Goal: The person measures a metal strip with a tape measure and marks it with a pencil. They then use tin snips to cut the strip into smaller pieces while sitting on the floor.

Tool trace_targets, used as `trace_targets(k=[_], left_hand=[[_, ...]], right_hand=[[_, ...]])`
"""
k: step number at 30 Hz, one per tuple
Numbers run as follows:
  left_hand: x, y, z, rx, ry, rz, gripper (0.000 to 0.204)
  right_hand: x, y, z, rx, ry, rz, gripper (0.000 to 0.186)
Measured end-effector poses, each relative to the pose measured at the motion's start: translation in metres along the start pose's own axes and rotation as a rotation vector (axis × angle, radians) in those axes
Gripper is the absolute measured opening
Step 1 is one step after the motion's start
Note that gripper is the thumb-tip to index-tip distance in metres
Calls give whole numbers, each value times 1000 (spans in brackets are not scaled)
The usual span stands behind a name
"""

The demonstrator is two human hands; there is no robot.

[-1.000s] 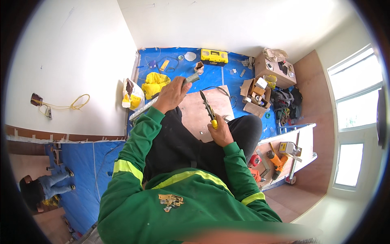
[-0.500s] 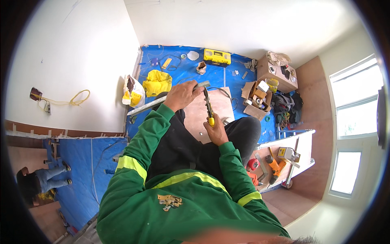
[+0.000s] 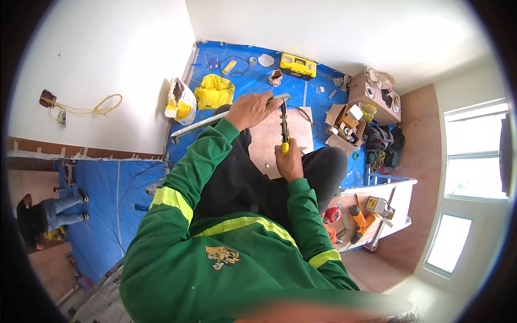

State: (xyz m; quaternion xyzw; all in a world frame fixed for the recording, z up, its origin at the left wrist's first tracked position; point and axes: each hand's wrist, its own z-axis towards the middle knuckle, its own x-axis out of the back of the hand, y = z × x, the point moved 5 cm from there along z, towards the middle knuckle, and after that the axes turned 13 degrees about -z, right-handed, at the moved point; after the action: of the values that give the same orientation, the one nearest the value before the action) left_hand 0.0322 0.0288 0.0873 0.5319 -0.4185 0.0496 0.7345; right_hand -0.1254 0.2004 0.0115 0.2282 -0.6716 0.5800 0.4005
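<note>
Blue floor sheeting [image 3: 102, 196] lies spread, probably as protection; left hand [image 3: 249, 112] holds a metal strip [image 3: 199, 125] near its far right end, seemingly for steadiness, while right hand [image 3: 291, 161] wraps yellow-handled cutters [image 3: 285, 146] pointing far, tip by that end; whether they touch, I cannot tell

free space over the plywood board [image 3: 263, 142], metal strip [image 3: 200, 125] barring upper left, yellow-handled tool [image 3: 284, 129] midway, bent knee [image 3: 332, 160] on right
</note>
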Motion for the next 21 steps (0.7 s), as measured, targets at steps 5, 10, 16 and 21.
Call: trace_targets(k=[5,10,16,21], left_hand=[[-1,3,-1,-66,42,-15,66],[-4,7,-6,-120,60,37,65],[-1,12,-13,-199,137,36,64],[6,6,-17,-190,171,105,66]], right_hand=[[6,3,3,-27,-9,12,43],[8,13,2,-226,-134,10,45],[1,17,0,-211,-95,152,40],[-16,25,3,-165,-99,160,27]])
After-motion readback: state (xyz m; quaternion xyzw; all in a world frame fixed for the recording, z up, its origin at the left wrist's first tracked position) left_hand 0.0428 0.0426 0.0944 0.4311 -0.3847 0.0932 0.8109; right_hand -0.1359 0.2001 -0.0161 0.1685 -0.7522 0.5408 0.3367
